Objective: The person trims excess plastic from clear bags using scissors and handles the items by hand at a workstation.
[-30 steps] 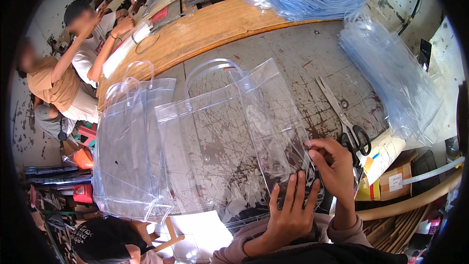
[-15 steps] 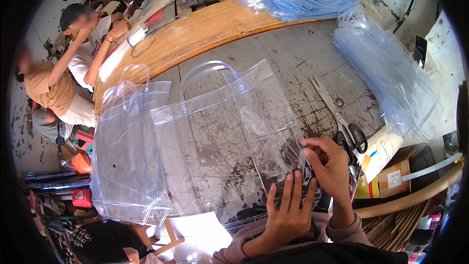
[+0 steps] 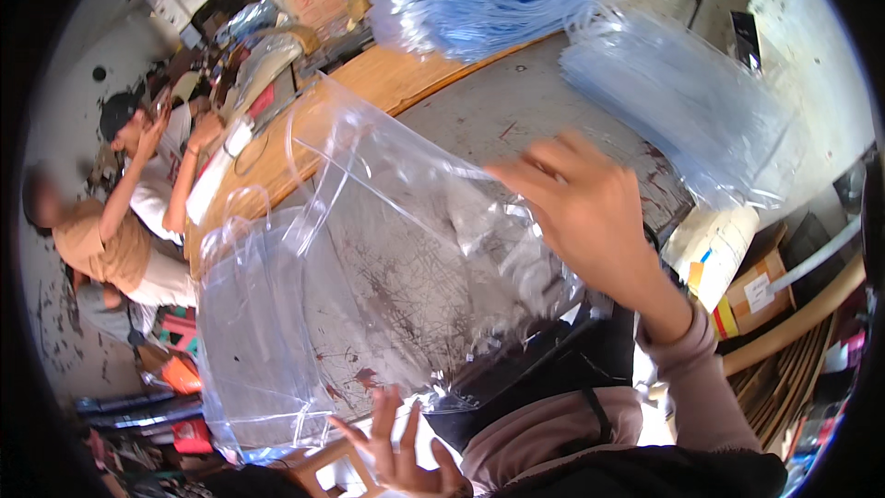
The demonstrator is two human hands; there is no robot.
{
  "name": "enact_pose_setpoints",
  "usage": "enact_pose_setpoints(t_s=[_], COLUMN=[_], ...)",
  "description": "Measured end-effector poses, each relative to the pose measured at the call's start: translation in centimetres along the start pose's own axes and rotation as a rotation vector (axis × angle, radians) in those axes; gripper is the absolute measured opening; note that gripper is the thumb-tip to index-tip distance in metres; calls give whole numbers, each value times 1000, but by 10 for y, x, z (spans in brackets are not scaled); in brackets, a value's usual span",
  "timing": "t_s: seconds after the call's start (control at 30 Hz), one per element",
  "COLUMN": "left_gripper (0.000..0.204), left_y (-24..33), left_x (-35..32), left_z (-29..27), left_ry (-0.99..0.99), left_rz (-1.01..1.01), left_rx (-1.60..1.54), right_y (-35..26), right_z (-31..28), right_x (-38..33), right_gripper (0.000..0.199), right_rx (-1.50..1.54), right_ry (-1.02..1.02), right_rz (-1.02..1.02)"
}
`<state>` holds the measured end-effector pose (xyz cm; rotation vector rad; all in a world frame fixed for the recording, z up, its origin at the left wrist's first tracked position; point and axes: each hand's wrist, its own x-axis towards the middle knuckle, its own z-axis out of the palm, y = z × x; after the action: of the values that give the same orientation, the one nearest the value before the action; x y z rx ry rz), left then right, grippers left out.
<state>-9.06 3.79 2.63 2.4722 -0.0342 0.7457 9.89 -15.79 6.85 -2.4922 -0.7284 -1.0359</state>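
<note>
A clear plastic bag (image 3: 396,161) with a loop handle is lifted and tilted over the scratched grey table (image 3: 470,124). My right hand (image 3: 585,217) pinches its right edge between thumb and fingers, holding that side up. Low in the view, my left hand (image 3: 401,456) is open with fingers spread, close to the bag's lower edge; whether it touches the plastic is unclear. More clear handled bags (image 3: 253,314) lie at the left, partly overlapped by the lifted one. Of the scissors, little shows behind my right hand.
A tall pile of bluish plastic (image 3: 489,0) sits at the back beside a wooden board (image 3: 406,74). Another bundle of clear bags (image 3: 673,97) lies at the right. A cardboard box (image 3: 761,295) stands beyond the right edge. Two people (image 3: 138,166) are at the far left.
My right hand has raised the bag's edge from the table, tilting the bag up. My left hand has left the plastic and moved down and left. The view has shifted.
</note>
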Motion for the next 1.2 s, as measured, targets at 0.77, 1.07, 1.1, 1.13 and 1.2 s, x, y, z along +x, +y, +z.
enact_pose_setpoints(t_s=[0.77,1.07,1.1,1.13,1.2], left_gripper=[84,65,63,62,86], left_y=[-30,-3,-3,-3,-7], left_x=[23,69,71,73,88], left_z=[-15,-28,-24,-22,-10], left_ry=[-885,-788,-791,-791,-987], left_rz=[62,334,378,423,519], left_rx=[-41,-223,-200,-177,-167], right_y=[22,29,27,24,21], right_z=[31,-40,-37,-34,-30], right_x=[-46,-99,-102,-105,-111], right_gripper=[29,40,40,41,43], right_rx=[238,35,39,15,-40], right_ry=[-300,-327,-335,-333,-298], right_rz=[-338,556,560,538,537])
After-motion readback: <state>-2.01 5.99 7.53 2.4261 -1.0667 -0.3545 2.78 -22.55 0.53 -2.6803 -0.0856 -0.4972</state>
